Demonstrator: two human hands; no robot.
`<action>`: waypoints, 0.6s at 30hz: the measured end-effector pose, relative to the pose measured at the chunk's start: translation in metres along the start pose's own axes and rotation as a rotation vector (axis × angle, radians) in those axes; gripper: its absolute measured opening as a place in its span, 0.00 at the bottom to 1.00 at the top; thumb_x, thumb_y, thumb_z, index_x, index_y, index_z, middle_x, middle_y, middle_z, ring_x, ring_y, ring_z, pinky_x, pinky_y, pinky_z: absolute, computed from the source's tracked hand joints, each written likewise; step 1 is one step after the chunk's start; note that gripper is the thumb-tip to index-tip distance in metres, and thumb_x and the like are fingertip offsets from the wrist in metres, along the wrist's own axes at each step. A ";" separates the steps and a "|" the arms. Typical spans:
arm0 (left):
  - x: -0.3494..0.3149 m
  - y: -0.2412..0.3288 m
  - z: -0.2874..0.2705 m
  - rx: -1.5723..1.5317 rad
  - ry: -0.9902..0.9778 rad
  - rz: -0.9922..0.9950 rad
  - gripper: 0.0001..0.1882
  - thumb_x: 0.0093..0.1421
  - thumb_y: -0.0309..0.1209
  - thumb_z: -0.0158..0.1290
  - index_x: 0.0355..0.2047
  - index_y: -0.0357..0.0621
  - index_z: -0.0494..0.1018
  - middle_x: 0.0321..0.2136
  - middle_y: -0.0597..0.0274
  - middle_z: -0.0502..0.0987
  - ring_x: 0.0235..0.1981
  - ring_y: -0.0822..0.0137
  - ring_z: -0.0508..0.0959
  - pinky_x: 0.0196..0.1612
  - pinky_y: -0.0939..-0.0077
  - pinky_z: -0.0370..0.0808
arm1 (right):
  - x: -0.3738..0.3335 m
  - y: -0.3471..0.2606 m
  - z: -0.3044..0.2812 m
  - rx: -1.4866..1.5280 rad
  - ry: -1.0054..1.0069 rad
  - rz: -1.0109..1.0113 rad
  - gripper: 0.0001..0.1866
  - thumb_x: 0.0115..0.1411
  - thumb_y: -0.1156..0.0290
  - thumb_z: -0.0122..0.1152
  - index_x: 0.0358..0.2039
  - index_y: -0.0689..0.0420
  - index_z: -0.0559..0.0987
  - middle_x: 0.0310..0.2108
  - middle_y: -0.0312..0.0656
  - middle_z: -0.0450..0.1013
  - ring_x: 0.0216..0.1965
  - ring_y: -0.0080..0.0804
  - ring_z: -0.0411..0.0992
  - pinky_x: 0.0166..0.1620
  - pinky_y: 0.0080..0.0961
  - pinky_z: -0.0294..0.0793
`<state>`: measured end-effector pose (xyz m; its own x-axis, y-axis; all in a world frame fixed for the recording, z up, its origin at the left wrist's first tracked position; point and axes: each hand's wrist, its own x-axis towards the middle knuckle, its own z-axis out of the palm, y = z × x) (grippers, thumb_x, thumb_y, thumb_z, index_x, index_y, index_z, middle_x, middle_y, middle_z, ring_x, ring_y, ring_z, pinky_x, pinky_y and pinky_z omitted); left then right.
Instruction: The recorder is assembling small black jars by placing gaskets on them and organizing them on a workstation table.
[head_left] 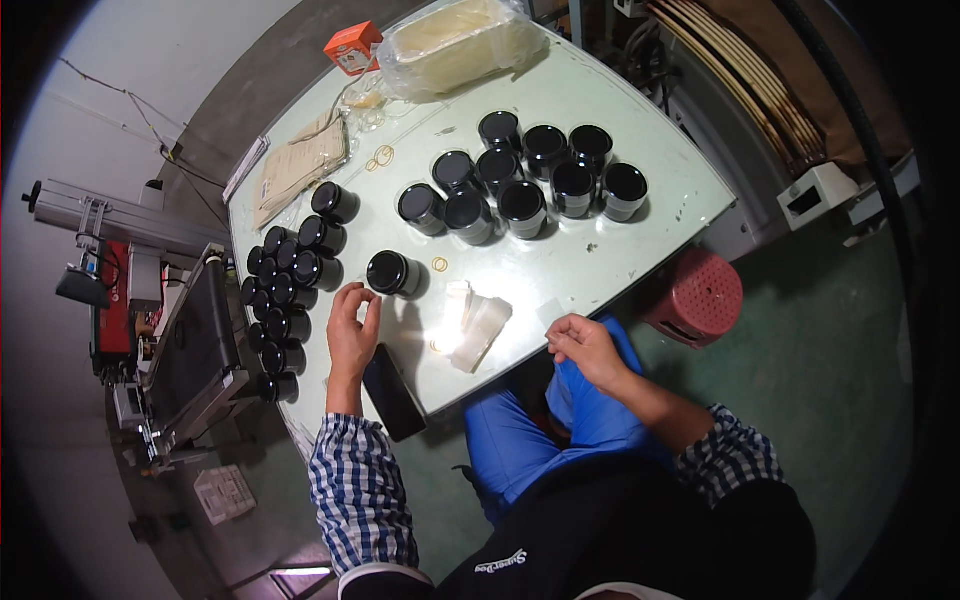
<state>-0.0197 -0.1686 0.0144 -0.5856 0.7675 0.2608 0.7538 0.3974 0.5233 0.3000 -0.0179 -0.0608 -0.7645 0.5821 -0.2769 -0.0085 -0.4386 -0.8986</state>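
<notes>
One jar with a glossy black lid (391, 272) stands apart from the others on the white table (400, 325). Just below it is my left hand (351, 335), open, thumb and fingers apart with nothing between them; I cannot tell whether the fingertips touch the jar. At the front edge, my right hand (585, 348) pinches a small, thin piece of clear film (550, 313), which is hard to see against the table. Between my hands lies a pile of clear plastic sleeves (480, 332), glaring under the light. A dark phone (393, 394) rests beside my left wrist.
Black-lidded jars stand in a group at the back right (522, 208) and at the left edge (290, 290). Farther back are brown paper bags (300, 170), an orange box (352, 48) and a plastic-wrapped tub (450, 50). A red stool (705, 295) stands right; a conveyor (195, 340), left.
</notes>
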 end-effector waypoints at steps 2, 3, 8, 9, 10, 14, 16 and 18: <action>-0.004 -0.005 0.002 -0.014 -0.008 0.001 0.06 0.57 0.29 0.57 0.33 0.42 0.76 0.45 0.51 0.74 0.50 0.53 0.74 0.50 0.66 0.71 | -0.001 -0.002 0.003 -0.006 -0.007 0.008 0.07 0.64 0.72 0.55 0.39 0.61 0.75 0.30 0.37 0.73 0.28 0.19 0.70 0.33 0.15 0.70; -0.005 -0.006 0.003 -0.031 -0.015 0.006 0.06 0.57 0.29 0.57 0.34 0.42 0.76 0.46 0.50 0.73 0.50 0.53 0.74 0.50 0.65 0.71 | -0.001 -0.002 0.004 -0.014 -0.012 0.013 0.07 0.64 0.72 0.55 0.39 0.61 0.75 0.30 0.37 0.73 0.29 0.19 0.70 0.33 0.15 0.70; 0.011 -0.007 0.015 -0.071 -0.029 0.031 0.07 0.55 0.30 0.59 0.34 0.44 0.77 0.46 0.50 0.72 0.50 0.52 0.70 0.53 0.64 0.67 | -0.001 0.004 0.002 0.003 0.002 -0.006 0.07 0.64 0.72 0.55 0.39 0.62 0.75 0.30 0.37 0.73 0.29 0.19 0.70 0.33 0.15 0.71; 0.014 -0.005 0.017 -0.050 -0.024 0.058 0.07 0.55 0.30 0.59 0.34 0.44 0.77 0.45 0.50 0.72 0.49 0.53 0.69 0.53 0.63 0.66 | -0.002 0.005 0.001 0.005 0.008 -0.009 0.07 0.64 0.72 0.56 0.38 0.62 0.75 0.30 0.37 0.73 0.29 0.19 0.70 0.33 0.15 0.71; 0.018 -0.004 0.019 -0.029 -0.020 0.086 0.07 0.55 0.30 0.59 0.33 0.45 0.78 0.44 0.51 0.72 0.49 0.53 0.68 0.53 0.63 0.65 | -0.003 0.004 0.000 0.005 0.013 -0.009 0.07 0.64 0.72 0.56 0.38 0.62 0.75 0.30 0.37 0.73 0.29 0.19 0.70 0.33 0.15 0.71; 0.030 0.001 0.022 0.022 0.001 0.077 0.08 0.53 0.30 0.61 0.33 0.45 0.77 0.43 0.53 0.73 0.46 0.54 0.69 0.51 0.63 0.66 | -0.005 0.006 -0.001 0.000 0.002 0.003 0.07 0.64 0.72 0.56 0.38 0.62 0.75 0.31 0.37 0.73 0.30 0.19 0.70 0.33 0.16 0.71; 0.035 0.006 0.025 0.005 0.013 0.059 0.08 0.53 0.29 0.61 0.33 0.44 0.76 0.43 0.53 0.73 0.45 0.54 0.69 0.51 0.63 0.66 | -0.005 0.007 -0.002 0.005 0.005 -0.006 0.07 0.63 0.72 0.56 0.38 0.62 0.75 0.31 0.37 0.73 0.30 0.19 0.70 0.33 0.16 0.71; 0.035 0.009 0.026 -0.010 0.025 0.040 0.09 0.52 0.29 0.61 0.33 0.43 0.76 0.43 0.54 0.73 0.45 0.54 0.69 0.50 0.64 0.67 | -0.005 0.006 -0.003 0.009 0.012 -0.008 0.07 0.63 0.72 0.56 0.38 0.62 0.75 0.31 0.37 0.73 0.30 0.19 0.70 0.33 0.16 0.71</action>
<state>-0.0256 -0.1248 0.0070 -0.5627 0.7696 0.3020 0.7737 0.3617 0.5201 0.3059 -0.0220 -0.0660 -0.7564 0.5941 -0.2737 -0.0209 -0.4402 -0.8977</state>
